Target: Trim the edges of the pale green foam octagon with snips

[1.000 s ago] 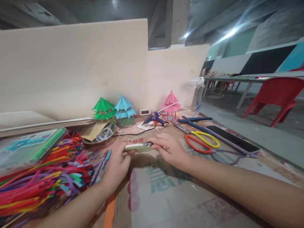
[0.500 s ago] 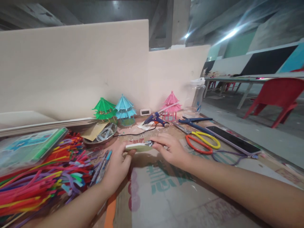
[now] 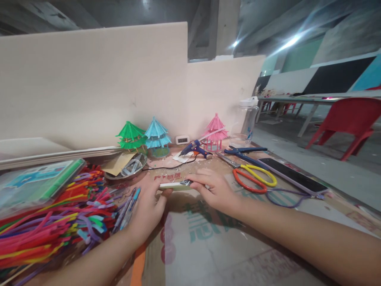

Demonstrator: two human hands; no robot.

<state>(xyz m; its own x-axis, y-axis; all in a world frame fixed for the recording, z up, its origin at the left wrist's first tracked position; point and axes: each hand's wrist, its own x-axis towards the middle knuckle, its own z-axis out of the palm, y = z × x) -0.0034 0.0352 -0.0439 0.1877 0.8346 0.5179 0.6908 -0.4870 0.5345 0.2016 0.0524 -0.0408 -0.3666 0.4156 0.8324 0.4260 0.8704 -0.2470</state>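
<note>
A thin pale green, white-edged disc (image 3: 173, 186) is held nearly level above the cardboard (image 3: 208, 246). My left hand (image 3: 150, 204) pinches its left end, thumb below and fingers at the far side. At its right end, my right hand (image 3: 212, 188) is closed on a small dark and shiny piece (image 3: 186, 182), too small to name, which touches the disc's edge. Beyond my hands a blue glue gun (image 3: 195, 148) lies on a scrap of white paper.
Green (image 3: 131, 135), blue (image 3: 157, 137) and pink (image 3: 216, 131) little pavilions stand by the partition. Pipe cleaners (image 3: 44, 234), pens (image 3: 129, 208) and a metal dish (image 3: 131, 169) lie left; scissors (image 3: 250, 180), pliers (image 3: 245, 153), a phone (image 3: 293, 174) and a bottle (image 3: 247, 121) are right.
The disc has turned slightly, so less of its face shows and it looks thinner. Both hands keep their hold and have barely moved.
</note>
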